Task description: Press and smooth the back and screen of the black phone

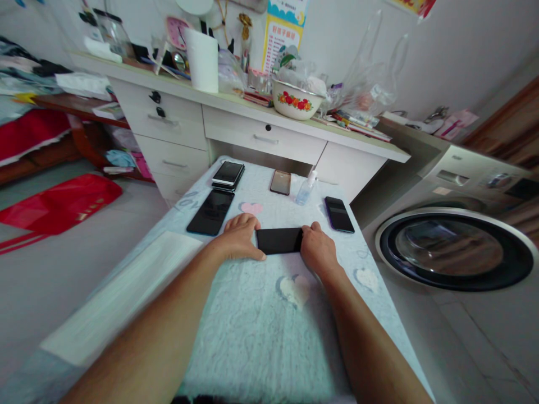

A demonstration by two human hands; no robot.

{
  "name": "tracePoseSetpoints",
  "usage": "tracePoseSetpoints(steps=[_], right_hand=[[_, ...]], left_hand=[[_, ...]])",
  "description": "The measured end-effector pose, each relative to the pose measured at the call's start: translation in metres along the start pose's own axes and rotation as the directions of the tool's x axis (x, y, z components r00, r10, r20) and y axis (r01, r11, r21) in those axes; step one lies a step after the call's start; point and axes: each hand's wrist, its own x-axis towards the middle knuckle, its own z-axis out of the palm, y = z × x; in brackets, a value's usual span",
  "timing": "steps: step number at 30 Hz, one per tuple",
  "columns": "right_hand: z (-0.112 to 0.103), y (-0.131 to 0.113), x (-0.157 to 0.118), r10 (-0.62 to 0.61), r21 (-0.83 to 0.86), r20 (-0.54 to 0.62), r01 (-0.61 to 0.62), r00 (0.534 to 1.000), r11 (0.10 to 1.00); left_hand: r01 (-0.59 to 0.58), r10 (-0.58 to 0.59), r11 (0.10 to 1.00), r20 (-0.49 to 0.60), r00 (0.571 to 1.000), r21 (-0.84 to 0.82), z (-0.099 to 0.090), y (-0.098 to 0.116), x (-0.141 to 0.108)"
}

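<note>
A black phone (pixel 278 240) lies sideways on the light blue cloth, between my two hands. My left hand (pixel 241 238) rests at its left end, thumb and fingers spread apart around the edge. Curled fingers of my right hand (pixel 316 244) grip the phone's right end. Left of them is a larger dark phone (pixel 211 212), and behind that a stack of phones (pixel 228 173). A brownish phone case (pixel 280 182) and a clear spray bottle (pixel 306 189) stand farther back. Another dark phone (pixel 339 214) lies at the right edge.
The cloth-covered table (pixel 252 325) has a white strip (pixel 122 297) along its left side. Behind it, a white desk (pixel 244 120) carries a flowered bowl (pixel 297 101) and a paper roll (pixel 202 62). A washing machine (pixel 455 247) stands at the right.
</note>
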Motion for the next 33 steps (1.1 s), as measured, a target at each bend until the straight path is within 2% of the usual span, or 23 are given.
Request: tracePoseSetpoints(steps=[7,15,25,33], right_hand=[[0.004,0.005,0.003,0.064,0.013,0.013,-0.064,0.998,0.998],[0.007,0.004,0.003,0.048,0.016,-0.017,-0.048,0.999,0.999],[0.002,-0.008,-0.004,-0.034,0.018,-0.011,0.034,0.999,0.999],[-0.002,-0.024,-0.014,-0.16,0.031,0.012,0.159,0.987,0.987]], left_hand=[[0.005,-0.006,1.0,0.005,1.0,0.016,-0.001,0.001,-0.001],[0.008,-0.008,1.0,0.004,1.0,0.008,-0.001,0.001,0.0],[0.011,-0.012,1.0,0.007,1.0,0.018,0.0,0.001,0.0],[0.015,-0.015,1.0,0.001,1.0,0.012,-0.002,0.004,-0.001]])
